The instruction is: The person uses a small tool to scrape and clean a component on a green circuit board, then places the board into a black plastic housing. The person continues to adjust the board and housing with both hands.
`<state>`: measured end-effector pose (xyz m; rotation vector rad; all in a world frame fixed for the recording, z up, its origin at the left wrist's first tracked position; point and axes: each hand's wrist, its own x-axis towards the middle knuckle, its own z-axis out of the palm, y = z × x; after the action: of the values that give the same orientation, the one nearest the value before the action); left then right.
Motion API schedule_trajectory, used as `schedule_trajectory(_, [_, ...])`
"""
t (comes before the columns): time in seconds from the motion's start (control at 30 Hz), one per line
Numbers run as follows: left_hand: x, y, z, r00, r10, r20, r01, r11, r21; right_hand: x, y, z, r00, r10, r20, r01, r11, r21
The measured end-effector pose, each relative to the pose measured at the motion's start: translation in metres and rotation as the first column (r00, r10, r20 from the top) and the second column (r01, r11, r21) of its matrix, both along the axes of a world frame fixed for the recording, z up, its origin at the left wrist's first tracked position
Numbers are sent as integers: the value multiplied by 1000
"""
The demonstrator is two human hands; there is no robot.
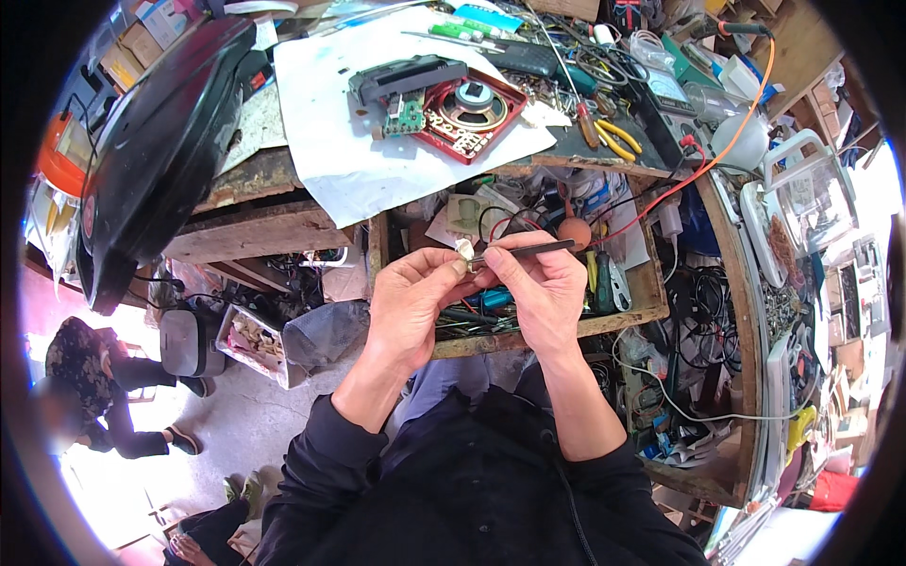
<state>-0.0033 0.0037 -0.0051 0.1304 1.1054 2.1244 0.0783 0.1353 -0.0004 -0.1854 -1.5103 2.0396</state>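
Note:
Above an open, cluttered drawer, my two hands meet in the middle of the view. My left hand pinches a small white piece between thumb and fingertips; its exact kind is too small to tell. In my right hand are slim dark tweezers, their tip pointing left toward the white piece. Beyond the hands, on a white sheet, lies an opened device: a red speaker panel, a green circuit board and a dark casing part.
Right of the sheet lie a screwdriver and yellow-handled pliers. An orange cable crosses the right side. A large black shell stands at the left. Two other people sit at the lower left, by a box.

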Motion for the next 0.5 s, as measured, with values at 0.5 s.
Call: schedule_trajectory(0.5, [1,0,-1,1000,-9,-1,9,1000,11,0,1,3,1000,-7,13,8,999,-38])
